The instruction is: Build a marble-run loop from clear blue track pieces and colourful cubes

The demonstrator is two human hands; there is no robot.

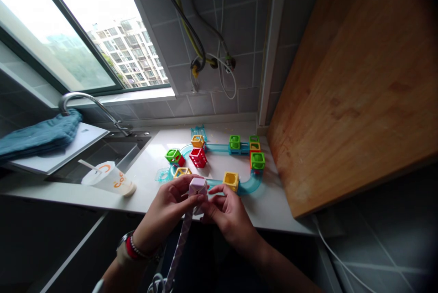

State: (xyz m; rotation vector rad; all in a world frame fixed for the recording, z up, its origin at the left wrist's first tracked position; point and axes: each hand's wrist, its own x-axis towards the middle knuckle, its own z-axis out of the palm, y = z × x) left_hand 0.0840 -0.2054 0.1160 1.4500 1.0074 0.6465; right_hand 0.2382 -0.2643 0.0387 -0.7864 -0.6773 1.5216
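Note:
Close to the counter's front edge, my left hand (178, 199) has its thumb and fingers closed on a small pale-lilac block (197, 185) that looks like a charger plug. My right hand (226, 210) pinches the block's lower right side with bent fingers. A lilac, spirally wrapped cord (180, 243) hangs from the block towards a white cable loop (156, 281). Just beyond my hands lies a toy track (217, 148) of clear blue pieces. A yellow cube (231, 180) stands beside my right fingertips, and another yellow cube (182, 172) is partly hidden behind my left hand.
Green cubes (258, 160) and a red cube (198, 158) stand around the track. On the left, a plastic drink cup (111, 179) lies tilted by the sink (132, 158), under a faucet (87, 96). A large wooden board (356, 87) leans on the right.

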